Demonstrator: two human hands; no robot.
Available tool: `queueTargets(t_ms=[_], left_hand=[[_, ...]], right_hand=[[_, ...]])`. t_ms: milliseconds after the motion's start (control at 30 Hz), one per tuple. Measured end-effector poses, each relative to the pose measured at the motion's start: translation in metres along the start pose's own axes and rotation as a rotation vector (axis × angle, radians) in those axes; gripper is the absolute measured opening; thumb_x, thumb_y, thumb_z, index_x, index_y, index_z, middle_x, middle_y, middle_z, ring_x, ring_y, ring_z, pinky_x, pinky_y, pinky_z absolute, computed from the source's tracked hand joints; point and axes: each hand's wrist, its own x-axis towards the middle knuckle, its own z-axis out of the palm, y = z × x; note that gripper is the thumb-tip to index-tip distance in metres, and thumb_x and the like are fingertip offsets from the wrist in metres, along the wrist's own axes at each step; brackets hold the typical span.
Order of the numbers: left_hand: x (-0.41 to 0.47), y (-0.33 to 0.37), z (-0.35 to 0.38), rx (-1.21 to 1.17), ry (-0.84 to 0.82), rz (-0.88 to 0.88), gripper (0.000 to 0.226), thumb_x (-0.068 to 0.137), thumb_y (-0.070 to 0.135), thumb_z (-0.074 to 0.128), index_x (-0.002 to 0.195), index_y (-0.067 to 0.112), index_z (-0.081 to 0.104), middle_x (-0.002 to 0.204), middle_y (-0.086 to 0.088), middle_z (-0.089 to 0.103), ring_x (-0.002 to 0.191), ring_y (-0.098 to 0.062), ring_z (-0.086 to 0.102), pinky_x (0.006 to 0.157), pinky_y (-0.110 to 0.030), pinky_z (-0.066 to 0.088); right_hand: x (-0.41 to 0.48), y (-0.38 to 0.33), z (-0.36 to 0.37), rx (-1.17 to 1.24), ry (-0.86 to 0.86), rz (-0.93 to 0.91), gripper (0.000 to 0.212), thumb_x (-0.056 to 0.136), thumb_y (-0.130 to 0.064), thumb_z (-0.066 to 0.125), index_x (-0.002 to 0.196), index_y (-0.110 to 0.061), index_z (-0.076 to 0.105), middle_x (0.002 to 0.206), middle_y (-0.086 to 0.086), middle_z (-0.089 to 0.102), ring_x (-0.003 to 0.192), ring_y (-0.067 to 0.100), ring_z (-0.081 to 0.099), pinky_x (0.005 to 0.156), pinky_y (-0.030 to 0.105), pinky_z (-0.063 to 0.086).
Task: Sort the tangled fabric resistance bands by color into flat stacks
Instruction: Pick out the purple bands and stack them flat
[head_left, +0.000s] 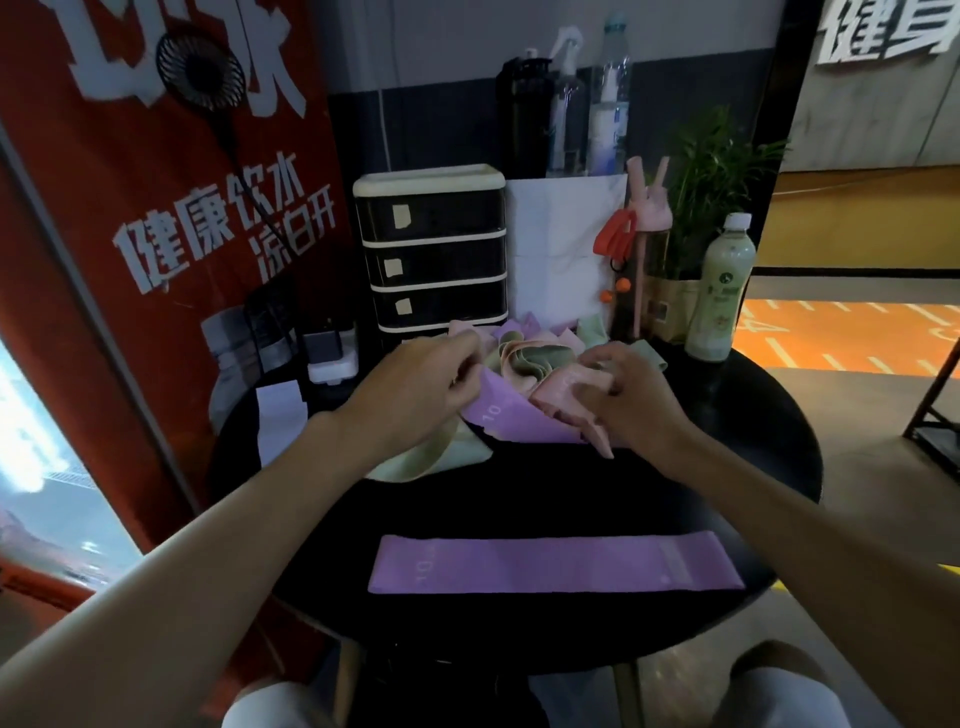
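Observation:
A tangled heap of purple, pink and pale green fabric bands (524, 358) lies at the far middle of the round black table (519, 499). My left hand (415, 389) pinches the edge of a purple band (498, 415) in the heap. My right hand (634, 395) grips a pink band (558, 389) beside it. A pale green band (431, 457) trails out under my left wrist. One purple band (556, 564) lies flat and alone near the table's front edge.
Behind the heap stand a black drawer unit (434, 249), a white bag (563, 244), a pink bottle (641, 249), a potted plant (711, 197) and a green drink bottle (722, 291). A white slip of paper (280, 415) and chargers (327, 353) sit at the left.

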Motion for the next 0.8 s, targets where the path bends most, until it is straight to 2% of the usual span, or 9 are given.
queueTargets(t_ms=[100,167,233,333,433,533,600,700,800], left_hand=[[0.024,0.006,-0.020,0.047,0.067,0.023,0.008,0.096,0.018,0.054,0.088,0.018,0.053,0.069,0.008,0.056,0.064,-0.013,0.054,0.059,-0.041,0.047],[0.037,0.008,-0.031,0.054,0.113,0.035,0.006,0.096,0.019,0.053,0.090,0.017,0.055,0.071,0.004,0.058,0.064,-0.018,0.055,0.060,-0.045,0.049],[0.049,0.011,-0.042,0.023,0.154,0.048,0.006,0.096,0.018,0.054,0.091,0.016,0.057,0.072,0.003,0.060,0.066,-0.020,0.057,0.063,-0.047,0.050],[0.064,0.016,-0.056,0.013,0.176,0.072,0.007,0.097,0.018,0.055,0.092,0.014,0.059,0.073,0.005,0.061,0.068,-0.017,0.059,0.066,-0.047,0.051],[0.074,0.020,-0.063,0.029,0.194,0.088,0.008,0.097,0.020,0.055,0.093,0.017,0.060,0.076,0.009,0.062,0.071,-0.012,0.060,0.068,-0.046,0.053],[0.078,0.020,-0.065,0.027,0.198,0.085,0.008,0.097,0.021,0.055,0.094,0.019,0.062,0.079,0.011,0.063,0.072,-0.007,0.059,0.069,-0.044,0.053],[0.080,0.021,-0.064,0.025,0.204,0.086,0.008,0.097,0.021,0.056,0.095,0.019,0.064,0.079,0.012,0.063,0.073,-0.006,0.059,0.070,-0.042,0.053],[0.080,0.023,-0.064,0.003,0.216,0.103,0.008,0.097,0.017,0.059,0.097,0.015,0.067,0.083,0.010,0.064,0.076,-0.005,0.059,0.073,-0.032,0.051],[0.079,0.024,-0.066,-0.086,0.225,0.096,0.007,0.097,0.017,0.061,0.099,0.013,0.067,0.085,0.007,0.065,0.079,-0.007,0.060,0.073,-0.023,0.048]], right_hand=[[0.024,-0.016,-0.009,0.055,0.066,0.025,0.017,0.087,-0.005,0.066,0.101,-0.012,0.059,0.077,0.002,0.057,0.057,0.016,0.054,0.044,0.019,0.042],[0.038,-0.020,-0.011,0.092,0.104,0.064,0.016,0.088,-0.005,0.065,0.100,-0.011,0.058,0.082,0.009,0.059,0.059,0.018,0.055,0.043,0.020,0.043],[0.047,-0.024,-0.012,0.114,0.053,0.113,0.021,0.090,-0.011,0.065,0.109,-0.014,0.057,0.089,0.011,0.061,0.066,0.020,0.059,0.050,0.024,0.047],[0.052,-0.032,-0.013,-0.093,-0.017,0.102,0.032,0.095,-0.023,0.060,0.125,-0.012,0.057,0.103,0.006,0.061,0.089,0.023,0.061,0.072,0.028,0.047],[0.045,-0.054,-0.012,0.002,0.047,0.025,0.030,0.099,-0.028,0.052,0.113,-0.005,0.065,0.103,0.010,0.068,0.095,0.026,0.063,0.072,0.026,0.042],[0.030,-0.077,-0.010,0.286,-0.065,0.030,0.025,0.096,-0.030,0.059,0.107,-0.010,0.068,0.101,0.007,0.073,0.092,0.017,0.067,0.073,0.019,0.050],[0.025,-0.080,-0.005,0.309,-0.151,0.020,0.020,0.089,-0.023,0.070,0.106,-0.012,0.069,0.099,0.008,0.074,0.092,0.019,0.070,0.082,0.028,0.056],[0.024,-0.082,0.003,0.302,-0.163,-0.002,0.005,0.085,-0.010,0.073,0.087,-0.015,0.072,0.096,0.019,0.072,0.083,0.025,0.068,0.087,0.040,0.056],[0.023,-0.086,0.007,0.325,-0.149,-0.008,0.013,0.090,-0.008,0.067,0.078,-0.014,0.067,0.083,0.019,0.068,0.075,0.022,0.060,0.079,0.039,0.054]])
